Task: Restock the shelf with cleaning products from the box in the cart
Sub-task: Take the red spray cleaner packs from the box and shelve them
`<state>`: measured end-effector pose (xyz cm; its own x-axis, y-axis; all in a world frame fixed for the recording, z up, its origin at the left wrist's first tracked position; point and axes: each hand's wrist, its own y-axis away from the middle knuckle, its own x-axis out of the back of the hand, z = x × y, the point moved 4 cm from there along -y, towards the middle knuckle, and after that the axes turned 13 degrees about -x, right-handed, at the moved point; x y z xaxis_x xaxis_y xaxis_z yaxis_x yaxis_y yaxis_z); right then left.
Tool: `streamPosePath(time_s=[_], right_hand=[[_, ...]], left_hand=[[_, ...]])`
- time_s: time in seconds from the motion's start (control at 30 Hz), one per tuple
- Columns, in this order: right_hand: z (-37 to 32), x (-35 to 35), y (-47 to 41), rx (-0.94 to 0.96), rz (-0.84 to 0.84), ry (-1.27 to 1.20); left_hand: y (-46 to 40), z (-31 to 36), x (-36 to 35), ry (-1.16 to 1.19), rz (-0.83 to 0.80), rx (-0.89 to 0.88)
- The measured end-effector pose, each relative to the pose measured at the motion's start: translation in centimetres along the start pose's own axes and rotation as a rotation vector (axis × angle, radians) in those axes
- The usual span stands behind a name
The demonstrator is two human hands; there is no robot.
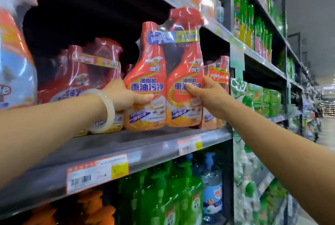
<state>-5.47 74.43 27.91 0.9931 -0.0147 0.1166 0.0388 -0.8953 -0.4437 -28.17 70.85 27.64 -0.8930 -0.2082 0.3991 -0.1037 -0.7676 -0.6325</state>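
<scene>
together the left hand (126,96) and right hand (206,96) clamp the sides of a shrink-wrapped twin pack of orange spray cleaner (163,79), its base on the grey shelf (126,143). similar wrapped packs (81,79) stand close behind and left, another (217,87) just right; green pump bottles (163,197) below.

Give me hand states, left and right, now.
Left hand: grips the left side of the orange spray-bottle twin pack.
Right hand: grips the same pack's right side.
</scene>
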Motion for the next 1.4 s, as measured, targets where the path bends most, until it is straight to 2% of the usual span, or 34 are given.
streamPosePath(time_s=[0.43, 0.57, 0.73, 0.87, 1.0, 1.2, 1.4], right_hand=[[8.2, -0.8, -9.6, -0.064, -0.206, -0.111], [9.8, -0.7, -10.6, -0.050, -0.176, -0.073], [10.4, -1.2, -10.8, 0.005, -0.030, 0.110], [11.4, -2.3, -11.6, -0.067, -0.057, 0.282], [11.5, -2.5, -13.1, -0.102, -0.044, 0.282], [12.8, -2.1, -13.4, -0.095, -0.047, 0.184], [12.4, -2.4, -13.9, -0.114, -0.048, 0.225]], left_hand=[[-3.1, -4.6, -3.2, -0.156, 0.097, 0.178], [-3.8, -5.0, -3.8, -0.238, 0.072, 0.213], [-4.6, -5.4, -4.8, -0.269, 0.166, 0.219], [-4.9, -5.6, -5.3, -0.268, 0.224, 0.245], [-5.0, -5.7, -5.1, -0.367, 0.253, 0.298], [-5.7, -6.1, -5.9, -0.388, 0.262, 0.247], [-6.7, -6.7, -6.0, -0.400, 0.275, 0.284]])
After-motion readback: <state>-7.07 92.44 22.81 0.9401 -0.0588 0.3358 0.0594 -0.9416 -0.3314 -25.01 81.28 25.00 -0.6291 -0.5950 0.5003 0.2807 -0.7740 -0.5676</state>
